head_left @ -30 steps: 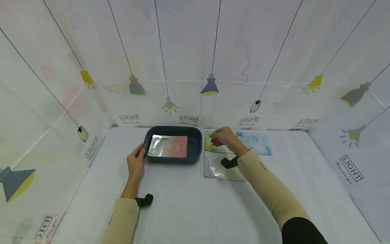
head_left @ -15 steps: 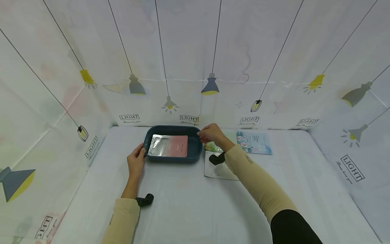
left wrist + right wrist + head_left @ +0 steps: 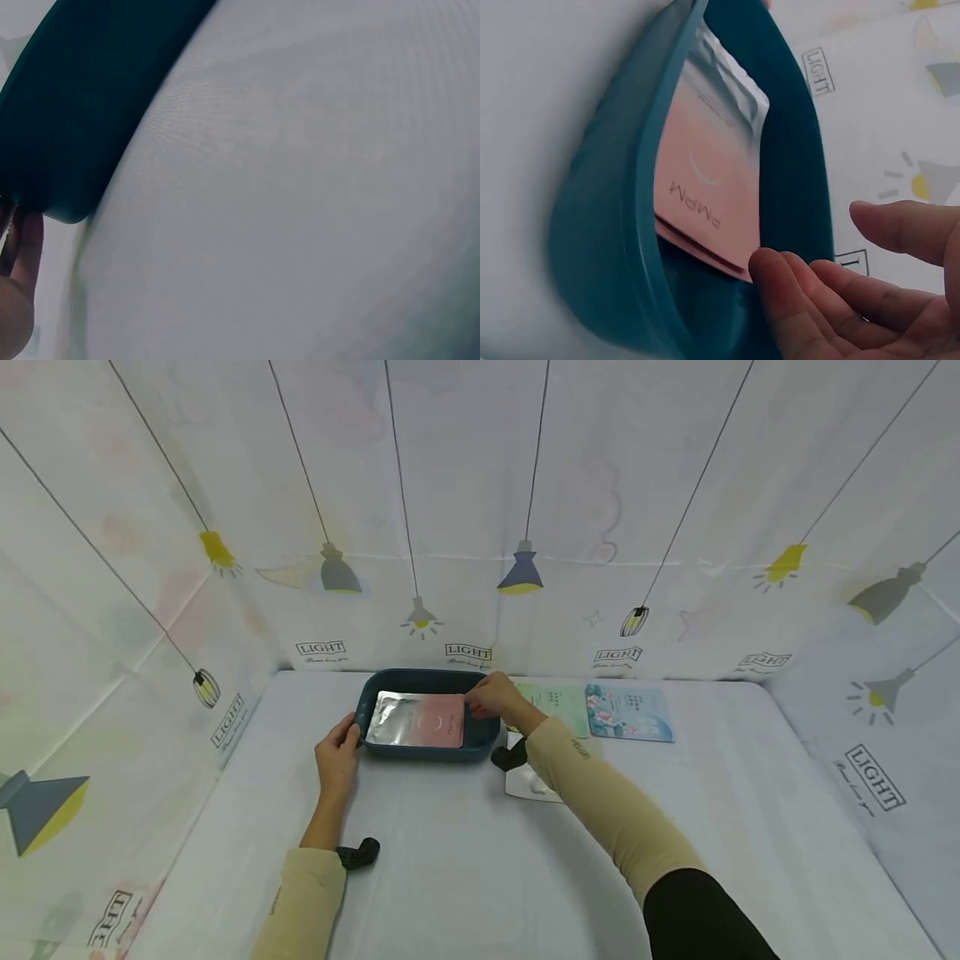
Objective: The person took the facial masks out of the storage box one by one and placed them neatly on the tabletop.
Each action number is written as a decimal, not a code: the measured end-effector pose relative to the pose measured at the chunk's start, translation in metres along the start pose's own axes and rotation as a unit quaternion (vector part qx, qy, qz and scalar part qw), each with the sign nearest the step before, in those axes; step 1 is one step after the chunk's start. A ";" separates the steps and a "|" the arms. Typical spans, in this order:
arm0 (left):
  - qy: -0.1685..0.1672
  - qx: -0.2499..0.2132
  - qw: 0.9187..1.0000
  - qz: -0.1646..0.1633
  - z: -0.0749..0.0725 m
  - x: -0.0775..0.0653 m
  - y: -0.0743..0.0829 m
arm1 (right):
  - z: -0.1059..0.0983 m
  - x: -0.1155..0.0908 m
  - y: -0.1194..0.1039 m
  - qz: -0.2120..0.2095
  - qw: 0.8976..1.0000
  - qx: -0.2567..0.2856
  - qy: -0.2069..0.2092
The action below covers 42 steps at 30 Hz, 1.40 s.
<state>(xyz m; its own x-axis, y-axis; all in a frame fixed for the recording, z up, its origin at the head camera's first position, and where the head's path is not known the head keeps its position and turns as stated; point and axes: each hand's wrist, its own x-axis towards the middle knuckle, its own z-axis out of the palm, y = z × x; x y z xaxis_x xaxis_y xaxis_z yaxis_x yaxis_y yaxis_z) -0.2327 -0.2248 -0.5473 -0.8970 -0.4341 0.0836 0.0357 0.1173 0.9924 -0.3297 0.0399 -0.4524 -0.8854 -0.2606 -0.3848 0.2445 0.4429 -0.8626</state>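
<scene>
A dark teal plastic bin (image 3: 420, 755) stands toward the back of the table. Inside it lies a pink and silver sheet mask packet (image 3: 416, 720); in the right wrist view two pink edges show, one over the other. My left hand (image 3: 337, 758) grips the bin's left end, thumb at the rim; in the left wrist view its fingers (image 3: 28, 247) meet the bin's corner. My right hand (image 3: 497, 695) reaches over the bin's right end. Its fingertips (image 3: 769, 270) are right at the packet's near edge, thumb spread away, nothing between them.
Right of the bin lie a green packet (image 3: 558, 706), a blue flowered packet (image 3: 630, 712) and a silvery white packet (image 3: 528, 785) partly hidden by the right forearm. A lamp-printed cloth wall (image 3: 570, 635) rises behind the white-covered table (image 3: 465, 860).
My right hand has moved left from over the green packet into the bin's right end, beside the pink packet. The left hand and bin have stayed in place.
</scene>
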 end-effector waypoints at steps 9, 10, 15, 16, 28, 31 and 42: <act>0.000 -0.007 1.000 0.000 0.001 -0.001 0.001 | 0.022 0.005 0.005 0.012 0.999 -0.036 -0.016; -0.001 -0.007 1.000 0.001 0.001 -0.001 0.001 | 0.024 0.005 0.005 0.015 0.999 -0.042 -0.014; -0.005 -0.002 1.000 0.005 0.000 -0.001 0.002 | 0.032 0.006 0.004 0.047 0.995 -0.092 0.004; -0.006 -0.003 1.000 0.005 0.000 -0.001 0.003 | 0.033 0.006 0.004 0.056 0.993 -0.103 0.007; -0.006 -0.011 1.000 0.000 0.000 0.005 0.004 | 0.040 0.010 0.003 0.075 0.989 -0.119 0.035; -0.004 -0.003 1.000 0.002 -0.001 0.005 0.003 | 0.041 0.010 0.003 0.064 0.990 -0.116 0.038; 0.001 0.000 1.000 -0.002 -0.001 -0.001 -0.001 | 0.045 0.007 0.010 0.084 0.994 -0.027 0.068</act>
<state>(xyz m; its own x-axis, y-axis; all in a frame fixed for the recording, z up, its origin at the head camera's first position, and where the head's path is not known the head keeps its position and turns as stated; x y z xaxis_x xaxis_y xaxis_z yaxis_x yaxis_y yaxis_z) -0.2317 -0.2252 -0.5481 -0.8960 -0.4366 0.0807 0.0332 0.1154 0.9928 -0.3153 0.0039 -0.4785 -0.8799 -0.0618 -0.4712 0.3757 0.5166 -0.7694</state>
